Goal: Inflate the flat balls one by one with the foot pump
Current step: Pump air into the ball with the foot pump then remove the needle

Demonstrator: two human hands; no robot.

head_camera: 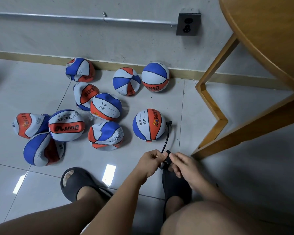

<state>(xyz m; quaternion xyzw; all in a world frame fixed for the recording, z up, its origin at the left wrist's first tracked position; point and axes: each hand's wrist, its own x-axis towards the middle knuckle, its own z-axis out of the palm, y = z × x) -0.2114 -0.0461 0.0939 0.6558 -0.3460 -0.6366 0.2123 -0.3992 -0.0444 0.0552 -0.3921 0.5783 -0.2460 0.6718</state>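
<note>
Eight flat balls (66, 125), blue/white/orange, crumpled or dented, scattered left and centre of frame. Inflated ball (155, 76) upper centre. Second inflated ball (148, 125) centre-right, black hose (166, 138) nozzle at its right side. Foot pump (165, 161) lower centre, mostly hidden.

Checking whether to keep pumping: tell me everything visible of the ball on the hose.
The ball looks round and nearly full, no dents showing. Rubbery panels of white, orange and blue, black seams, Chinese print, a small orange logo. It sits on the grey tile floor, apart from the crumpled balls on its left. The fitting of the black hose meets its right side; the hose runs down to the left hand.
</note>
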